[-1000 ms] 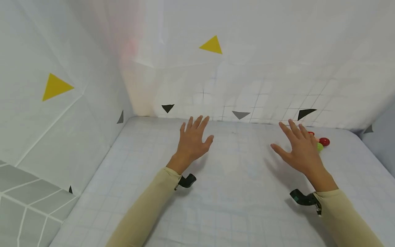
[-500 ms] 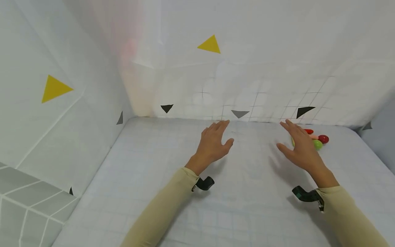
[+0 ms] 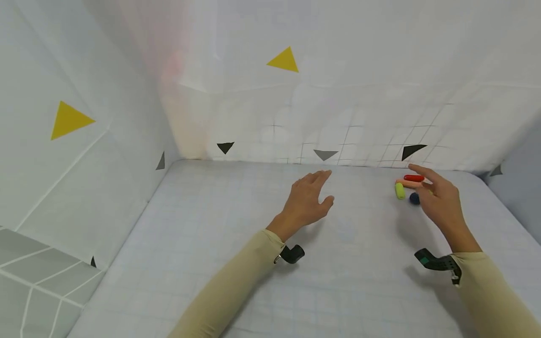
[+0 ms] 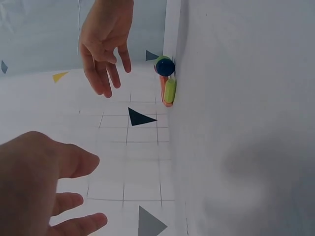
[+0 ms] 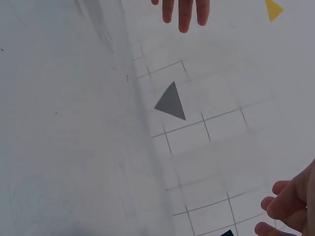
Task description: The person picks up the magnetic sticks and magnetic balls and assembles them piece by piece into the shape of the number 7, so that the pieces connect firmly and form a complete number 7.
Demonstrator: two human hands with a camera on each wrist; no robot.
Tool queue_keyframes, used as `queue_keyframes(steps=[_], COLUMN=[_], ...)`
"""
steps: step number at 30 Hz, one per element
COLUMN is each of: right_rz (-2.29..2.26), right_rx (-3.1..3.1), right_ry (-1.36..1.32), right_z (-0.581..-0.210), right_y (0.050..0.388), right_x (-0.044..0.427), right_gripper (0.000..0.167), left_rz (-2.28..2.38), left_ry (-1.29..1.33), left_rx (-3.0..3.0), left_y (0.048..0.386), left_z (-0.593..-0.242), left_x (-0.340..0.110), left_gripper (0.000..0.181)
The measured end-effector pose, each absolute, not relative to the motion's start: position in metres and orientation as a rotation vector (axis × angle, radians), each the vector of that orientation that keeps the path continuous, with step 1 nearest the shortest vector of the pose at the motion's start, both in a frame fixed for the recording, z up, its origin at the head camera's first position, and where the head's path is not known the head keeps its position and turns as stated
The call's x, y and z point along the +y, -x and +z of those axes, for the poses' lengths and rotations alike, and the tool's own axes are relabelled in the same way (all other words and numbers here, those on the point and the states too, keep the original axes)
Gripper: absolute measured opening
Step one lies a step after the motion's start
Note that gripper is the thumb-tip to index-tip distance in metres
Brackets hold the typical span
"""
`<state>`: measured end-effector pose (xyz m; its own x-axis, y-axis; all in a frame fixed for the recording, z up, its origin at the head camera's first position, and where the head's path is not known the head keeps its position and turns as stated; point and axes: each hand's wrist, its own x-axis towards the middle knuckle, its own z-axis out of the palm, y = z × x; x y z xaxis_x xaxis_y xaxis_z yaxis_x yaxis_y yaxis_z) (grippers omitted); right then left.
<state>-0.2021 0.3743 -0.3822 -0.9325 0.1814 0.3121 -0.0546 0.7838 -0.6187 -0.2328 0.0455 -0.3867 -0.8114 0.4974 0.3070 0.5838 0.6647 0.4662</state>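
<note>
My left hand (image 3: pixel 305 201) is held above the middle of the white table, fingers extended, thumb apart, holding nothing. Over the table's right side hovers my right hand (image 3: pixel 443 201), its fingers loosely bent and empty. Beside and partly behind it lies a group of small coloured pieces: a red stick (image 3: pixel 413 178), a peach-orange stick (image 3: pixel 406 183), a short lime-green cylinder (image 3: pixel 399 191) and a dark blue ball (image 3: pixel 414 198). The right hand covers part of this group in the head view. In the left wrist view, the blue ball (image 4: pixel 165 67) sits before a green piece, well apart from the right hand (image 4: pixel 106 46).
A white sheet wall (image 3: pixel 253 108) with grid lines and triangle markers rises behind the table (image 3: pixel 203 263). Another wall (image 3: pixel 84 188) stands at the left, and a grey-blue one (image 3: pixel 521 188) at the right. Each wrist bears a black camera mount (image 3: pixel 292 254).
My left hand has moved right toward the middle. My right hand has shifted right and its fingers have bent, uncovering the sticks and blue ball while hiding the red ball.
</note>
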Motion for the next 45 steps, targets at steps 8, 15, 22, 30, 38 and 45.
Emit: queue_keyframes(steps=[8,15,22,30,38,45], right_rz=[0.907,0.839,0.761,0.707,0.654,0.630], right_rx=[-2.654,-2.717,-2.760,-2.788,-2.862,-2.877], right_ry=[0.170,0.247,0.253,0.214,0.246,0.220], right_z=[-0.387,-0.393,-0.406,-0.414,-0.418,-0.420], right_y=[0.202,0.200,0.201,0.200,0.203,0.205], right_x=[0.389,0.404,0.412,0.414,0.419,0.419], right_gripper=[0.051,0.048,0.044,0.043,0.045,0.042], left_rz=[-0.744,-0.724,-0.695,-0.652,-0.616,-0.588], left_ry=[0.930,0.984,1.031,1.045,1.064,1.072], left_rx=[-2.789,-2.796,-2.801,-2.812,-2.835,-2.848], left_y=[0.224,0.220,0.217,0.216,0.215,0.215], left_z=[-0.384,-0.385,-0.388,-0.393,-0.394,-0.396], left_x=[0.063,0.088,0.106,0.112,0.118,0.125], left_gripper=[0.063,0.063,0.063,0.063,0.063,0.063])
